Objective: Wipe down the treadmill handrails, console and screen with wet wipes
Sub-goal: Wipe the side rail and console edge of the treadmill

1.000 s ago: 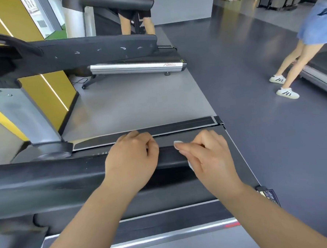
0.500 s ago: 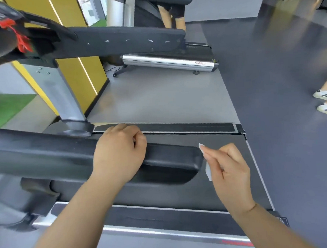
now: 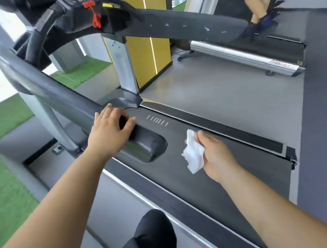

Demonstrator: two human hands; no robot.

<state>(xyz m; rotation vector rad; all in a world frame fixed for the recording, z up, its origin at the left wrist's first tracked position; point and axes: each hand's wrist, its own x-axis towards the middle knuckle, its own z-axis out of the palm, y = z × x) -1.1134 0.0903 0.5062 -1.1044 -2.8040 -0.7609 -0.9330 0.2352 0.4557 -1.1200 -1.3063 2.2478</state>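
1. Head view, the only one here. The right hand [image 3: 216, 155] has come off the near black padded handrail [image 3: 81, 109]. A second ago it pressed against that rail beside the left hand; now it hangs over the dark treadmill belt [image 3: 200, 179], at about 4 o'clock from the rail's rounded end and clear of it.
2. The crumpled white wet wipe [image 3: 194, 154] is bunched in the right hand's fingers and touches no surface.
3. The left hand [image 3: 109, 131] has eased. It was curled round the rail; now it lies on top of it near the end, fingers stretched toward 11 o'clock and thumb spread, not wrapped round.
4. The gaze has swung as well. The grey console with its red safety clip [image 3: 96, 20] now shows at 11 o'clock, blurred. The far black handrail [image 3: 191, 29] runs across the top from 12 toward 2 o'clock.
5. My reading is that the stroke along the near rail ended at its tip, so that rail is probably done. The far rail, console and screen are likely still to do. I cannot make out the screen.
6. Around the person are a yellow pillar [image 3: 148, 38] at 12 o'clock and a neighbouring silver-edged treadmill [image 3: 247, 61] at 2 o'clock with someone's legs [image 3: 256, 3] on it. There is green turf [image 3: 9, 181] at 9 o'clock, and the person's own black-clad knee [image 3: 154, 233] at 6.
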